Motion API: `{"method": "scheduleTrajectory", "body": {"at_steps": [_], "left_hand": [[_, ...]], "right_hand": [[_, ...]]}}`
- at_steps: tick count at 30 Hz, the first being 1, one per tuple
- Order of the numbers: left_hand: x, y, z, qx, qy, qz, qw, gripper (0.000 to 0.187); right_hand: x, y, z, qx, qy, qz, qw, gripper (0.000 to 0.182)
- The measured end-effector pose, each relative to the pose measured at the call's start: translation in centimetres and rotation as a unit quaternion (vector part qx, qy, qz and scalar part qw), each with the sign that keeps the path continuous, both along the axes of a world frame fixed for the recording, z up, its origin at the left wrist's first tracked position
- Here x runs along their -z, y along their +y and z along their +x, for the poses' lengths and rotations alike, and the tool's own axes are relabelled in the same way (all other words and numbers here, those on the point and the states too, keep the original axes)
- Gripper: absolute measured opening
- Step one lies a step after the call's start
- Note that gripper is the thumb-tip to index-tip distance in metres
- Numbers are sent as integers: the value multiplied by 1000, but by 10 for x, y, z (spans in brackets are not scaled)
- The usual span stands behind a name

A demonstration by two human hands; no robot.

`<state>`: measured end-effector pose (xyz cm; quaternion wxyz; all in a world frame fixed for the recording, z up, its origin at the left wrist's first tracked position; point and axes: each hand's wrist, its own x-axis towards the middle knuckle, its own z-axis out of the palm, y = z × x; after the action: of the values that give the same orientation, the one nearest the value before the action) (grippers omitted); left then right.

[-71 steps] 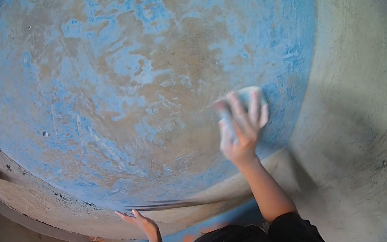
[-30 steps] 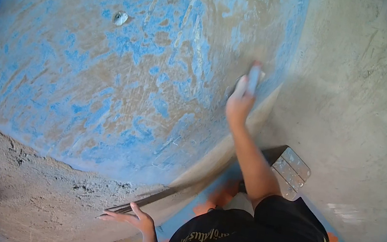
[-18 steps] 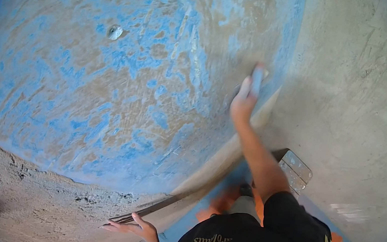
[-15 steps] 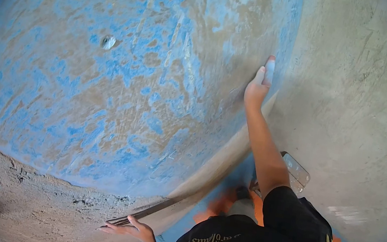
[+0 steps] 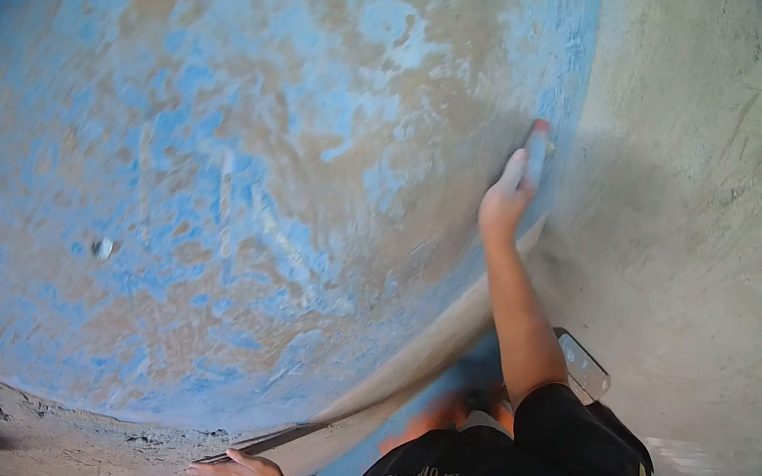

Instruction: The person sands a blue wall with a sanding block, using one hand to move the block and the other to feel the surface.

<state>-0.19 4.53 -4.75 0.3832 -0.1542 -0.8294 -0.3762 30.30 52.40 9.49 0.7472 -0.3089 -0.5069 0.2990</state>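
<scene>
My right hand (image 5: 509, 197) is up against the blue-patched curved wall (image 5: 309, 187), near its right edge. Its fingers point upward, pale with dust except for a reddish fingertip, and the thumb lies beside them. A small pale edge shows beyond the fingers, but what they press on the wall is too small to make out. Low on the left, my left hand (image 5: 249, 471) has its fingers stretched out beside a dark strip (image 5: 269, 442) along the wall's lower edge. Nothing is visible in it.
A smooth grey-green wall (image 5: 700, 239) stands on the right. A flat, shiny rectangular object (image 5: 585, 368) is partly hidden behind my right arm. Rough concrete (image 5: 81, 435) borders the blue wall below. A round hole or pale spot (image 5: 103, 248) marks the wall. Blue and orange surfaces show below.
The view has shifted, so the wall's round spot appears lower and further left. My right hand remains at the wall's right edge. My left hand is still stretched out at the lower edge.
</scene>
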Motion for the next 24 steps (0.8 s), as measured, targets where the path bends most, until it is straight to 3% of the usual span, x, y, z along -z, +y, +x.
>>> {"method": "scheduleTrajectory", "body": {"at_steps": [3, 5, 7, 10, 12, 14, 16, 17, 20, 23, 24], "left_hand": [[-1, 17, 11, -13, 3, 7, 1000, 82], [5, 36, 19, -23, -25, 27, 999, 82], [11, 52, 25, -22, -21, 37, 999, 82], [17, 64, 30, -52, -58, 49, 996, 83], [8, 73, 40, -51, -64, 51, 995, 83], [-2, 84, 56, -40, -74, 53, 995, 83], [-9, 99, 75, -18, -83, 56, 995, 83], [-7, 110, 82, -16, -86, 60, 994, 84], [-5, 133, 104, -4, -87, 63, 994, 87], [-11, 168, 144, 31, -89, 54, 994, 92], [-16, 177, 155, 47, -93, 42, 994, 93]], "right_hand": [[-36, -2, -4, 116, -39, 42, 992, 50], [4, -40, -33, 122, -130, 101, 979, 51], [37, -76, -41, 45, -266, 241, 932, 54], [44, -30, -24, 130, -322, 403, 847, 58], [29, 6, -5, 119, -205, 236, 943, 61], [-10, 32, -1, 163, -73, 135, 975, 62], [-21, 37, 3, 172, -76, 145, 972, 61], [-13, 24, 6, 159, -142, 203, 956, 60], [-1, 30, 16, 127, -308, 428, 840, 59], [-3, 58, 32, 142, -234, 331, 903, 46], [-18, 57, 28, 165, -135, 224, 951, 42]]}}
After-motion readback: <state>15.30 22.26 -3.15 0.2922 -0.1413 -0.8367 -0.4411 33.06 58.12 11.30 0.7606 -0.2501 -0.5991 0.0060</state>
